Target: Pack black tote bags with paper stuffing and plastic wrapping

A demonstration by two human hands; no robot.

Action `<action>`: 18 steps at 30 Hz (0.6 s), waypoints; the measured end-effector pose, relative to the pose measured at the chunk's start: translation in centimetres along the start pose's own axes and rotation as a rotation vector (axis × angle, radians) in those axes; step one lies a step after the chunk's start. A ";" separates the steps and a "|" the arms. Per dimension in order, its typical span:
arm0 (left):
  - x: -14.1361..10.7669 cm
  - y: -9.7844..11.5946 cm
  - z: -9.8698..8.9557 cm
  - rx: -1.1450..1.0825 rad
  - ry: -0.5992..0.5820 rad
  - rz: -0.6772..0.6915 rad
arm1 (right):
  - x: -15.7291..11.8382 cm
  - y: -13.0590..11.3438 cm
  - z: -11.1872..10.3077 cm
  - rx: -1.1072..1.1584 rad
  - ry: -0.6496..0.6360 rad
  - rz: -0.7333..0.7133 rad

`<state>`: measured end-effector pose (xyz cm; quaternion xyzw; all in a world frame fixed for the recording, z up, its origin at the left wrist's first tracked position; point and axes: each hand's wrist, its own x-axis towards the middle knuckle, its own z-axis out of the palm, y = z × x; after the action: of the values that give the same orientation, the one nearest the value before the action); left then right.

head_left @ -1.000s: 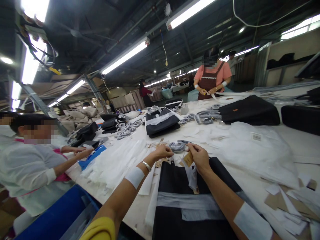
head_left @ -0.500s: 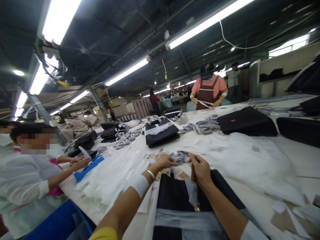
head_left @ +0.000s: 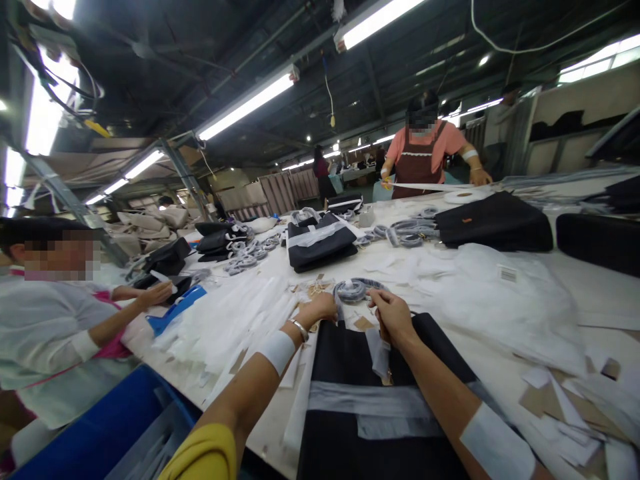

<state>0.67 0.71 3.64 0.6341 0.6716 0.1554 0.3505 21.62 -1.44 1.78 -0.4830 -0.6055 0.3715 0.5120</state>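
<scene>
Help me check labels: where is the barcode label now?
The barcode label shows in the head view, on the translucent plastic right of the right hand, nearer than the orange-tagged black bag.

Rolled yellow sleeve, silvery bracelet (head_left: 299, 329), pale rectangular patches on both forearms.

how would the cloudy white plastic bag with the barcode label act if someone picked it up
The cloudy white plastic bag would probably flop, since it lies slumped in wrinkles. It is likely light for its spread, as the film looks thin. Its smooth sheen suggests it may slip in the grip.
</scene>
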 end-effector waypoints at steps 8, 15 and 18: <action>-3.2 -2.2 0.2 -0.387 -0.172 0.042 | -0.4 0.1 0.7 -0.215 -0.277 -0.014; -4.7 -1.4 1.5 -0.659 -0.235 0.144 | -0.9 -0.1 1.0 -0.237 -0.443 -0.076; -4.4 -1.0 1.5 -0.686 -0.255 0.135 | -1.1 -0.3 1.0 -0.201 -0.482 -0.105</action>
<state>0.71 -4.05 3.17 0.5367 0.4880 0.3139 0.6126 20.61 -2.51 1.55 -0.3968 -0.7682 0.3865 0.3209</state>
